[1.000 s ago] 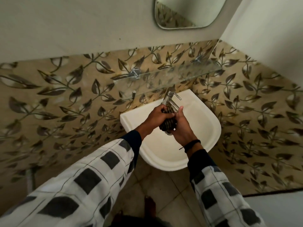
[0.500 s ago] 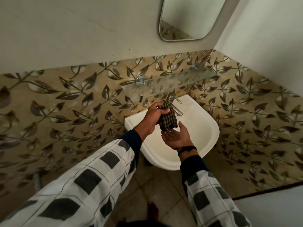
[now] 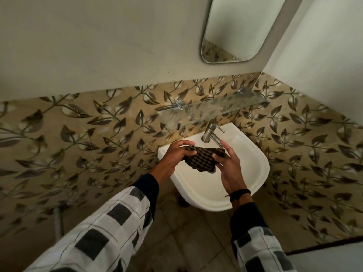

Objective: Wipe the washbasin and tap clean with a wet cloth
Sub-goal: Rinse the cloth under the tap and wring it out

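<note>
Both hands are holding the dark checked cloth (image 3: pixel 202 159) above the white washbasin (image 3: pixel 253 173), left hand (image 3: pixel 177 155) gripping its left end, right hand (image 3: pixel 228 163) pinching its right end, just in front of the chrome tap (image 3: pixel 211 134) at the rear rim.

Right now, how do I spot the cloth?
Find the white washbasin on the leaf-patterned wall. Over its bowl, in front of the chrome tap, the left hand and right hand hold the cloth between them. It alone is dark, finely checked fabric.
</note>
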### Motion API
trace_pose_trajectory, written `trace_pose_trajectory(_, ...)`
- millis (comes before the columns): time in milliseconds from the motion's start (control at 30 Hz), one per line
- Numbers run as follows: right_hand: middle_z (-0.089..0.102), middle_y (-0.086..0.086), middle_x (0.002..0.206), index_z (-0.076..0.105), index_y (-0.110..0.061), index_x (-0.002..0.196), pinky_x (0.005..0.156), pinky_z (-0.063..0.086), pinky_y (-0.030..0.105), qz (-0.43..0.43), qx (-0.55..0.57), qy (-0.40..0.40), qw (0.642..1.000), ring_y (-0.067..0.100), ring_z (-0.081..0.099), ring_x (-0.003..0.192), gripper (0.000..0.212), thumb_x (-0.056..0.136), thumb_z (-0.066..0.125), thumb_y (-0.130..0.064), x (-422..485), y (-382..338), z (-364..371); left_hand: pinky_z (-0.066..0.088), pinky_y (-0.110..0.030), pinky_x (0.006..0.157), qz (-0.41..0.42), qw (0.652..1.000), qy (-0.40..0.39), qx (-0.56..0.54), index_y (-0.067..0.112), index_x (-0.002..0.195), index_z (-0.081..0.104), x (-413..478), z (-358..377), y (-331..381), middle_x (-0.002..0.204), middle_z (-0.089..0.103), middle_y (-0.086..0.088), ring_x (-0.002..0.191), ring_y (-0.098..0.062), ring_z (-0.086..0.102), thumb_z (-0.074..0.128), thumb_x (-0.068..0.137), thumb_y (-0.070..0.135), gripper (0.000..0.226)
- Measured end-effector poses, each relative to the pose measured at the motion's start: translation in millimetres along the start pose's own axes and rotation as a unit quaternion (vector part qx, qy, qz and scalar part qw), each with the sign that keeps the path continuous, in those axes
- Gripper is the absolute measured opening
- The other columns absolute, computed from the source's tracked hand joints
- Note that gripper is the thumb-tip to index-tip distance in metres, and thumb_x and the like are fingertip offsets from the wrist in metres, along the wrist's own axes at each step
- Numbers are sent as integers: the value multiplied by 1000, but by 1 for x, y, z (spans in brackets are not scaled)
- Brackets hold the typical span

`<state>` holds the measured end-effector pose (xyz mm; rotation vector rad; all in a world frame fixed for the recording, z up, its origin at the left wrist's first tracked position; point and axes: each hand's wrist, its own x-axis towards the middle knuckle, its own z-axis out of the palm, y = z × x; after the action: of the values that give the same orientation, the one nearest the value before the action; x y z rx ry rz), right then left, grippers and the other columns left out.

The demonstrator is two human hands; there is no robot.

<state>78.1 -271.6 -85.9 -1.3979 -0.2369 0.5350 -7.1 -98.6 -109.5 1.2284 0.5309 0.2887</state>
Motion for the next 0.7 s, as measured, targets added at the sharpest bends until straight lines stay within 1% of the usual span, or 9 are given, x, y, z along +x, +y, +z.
trace_pose_trajectory(100,65,5,121,57,-30,132,89,55,44,-27,-33,-27,999,21,64,109,57,89,58,7,-2,-6,3,54,-21,73,-26,997,9,-74,13,112,73,-5,1,-1,104,74,-4,98,-17,69,71,89,13,24)
trace_pose_trajectory(200,65,9,122,58,-32,131,89,56,44,-41,-70,-68,994,24,64,111,52,93,57,4,-1,-17,0,56,-26,69,-102,987,-12,-126,17,117,72,-9,0,-3,97,75,-3,86,-16,70,63,95,34,29)
trace_pose_trajectory(300,67,11,121,57,-24,134,93,56,41,-67,-122,-91,986,26,64,112,51,90,62,2,4,-28,-6,53,-32,78,-140,986,-31,-84,21,116,72,-9,3,-11,103,74,-2,98,-19,68,68,90,39,32)
trace_pose_trajectory(400,69,7,117,57,-21,133,91,56,30,-122,-228,-95,961,22,65,108,54,85,65,4,8,-37,-9,50,-34,82,-164,986,8,16,22,109,70,-10,16,-18,111,72,0,105,-19,65,72,86,45,33)
trace_pose_trajectory(433,67,5,120,57,-21,133,92,54,29,-140,-275,-91,947,20,63,110,55,84,65,4,10,-39,-10,48,-34,81,-159,986,27,45,23,109,68,-9,21,-20,114,70,1,105,-18,64,71,86,47,33)
trace_pose_trajectory(500,65,1,124,57,-26,133,95,52,28,-156,-346,-66,923,16,61,111,57,84,64,2,14,-39,-13,46,-31,79,-123,990,47,52,24,111,68,-8,35,-25,117,67,3,107,-17,62,70,87,46,32)
trace_pose_trajectory(567,64,-3,120,56,-30,134,90,48,23,-164,-383,-48,908,13,59,107,59,83,60,1,18,-41,-16,46,-29,81,-69,996,29,37,26,110,69,-8,49,-29,115,68,6,112,-18,61,76,82,41,33)
trace_pose_trajectory(633,62,-5,112,56,-31,132,84,47,19,-172,-397,-51,900,12,59,101,60,82,57,1,23,-45,-17,48,-30,90,-20,998,-16,64,30,120,65,-12,63,-35,122,64,11,119,-15,57,84,72,35,51)
trace_pose_trajectory(700,64,-4,106,60,-31,125,77,51,17,-163,-367,-46,915,16,63,95,55,80,58,0,27,-51,-19,46,-31,100,28,989,-43,136,35,136,51,-17,77,-44,139,47,14,124,-10,49,89,69,31,77)
